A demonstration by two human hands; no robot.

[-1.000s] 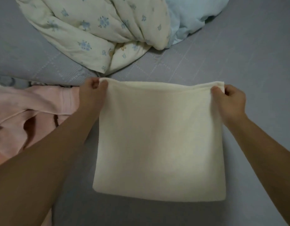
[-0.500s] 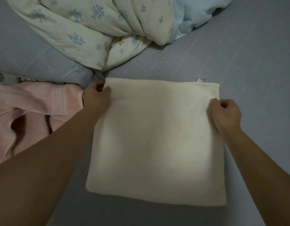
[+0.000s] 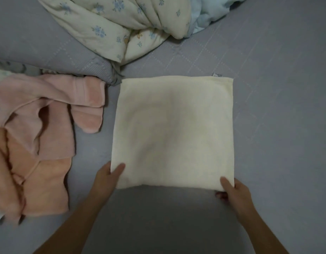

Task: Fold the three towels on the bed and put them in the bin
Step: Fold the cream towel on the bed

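Head view: soft square cream towel (image 3: 173, 132)

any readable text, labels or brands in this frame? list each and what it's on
None readable.
Small tag at the far right corner of the cream towel: too small and blurred to read.
Floral quilt: blue flower print only, no lettering.
Pink towel and orange towel: no text visible.

no readable text, tag (image 3: 218, 74) on cream towel (image 3: 173, 132) (blurred)
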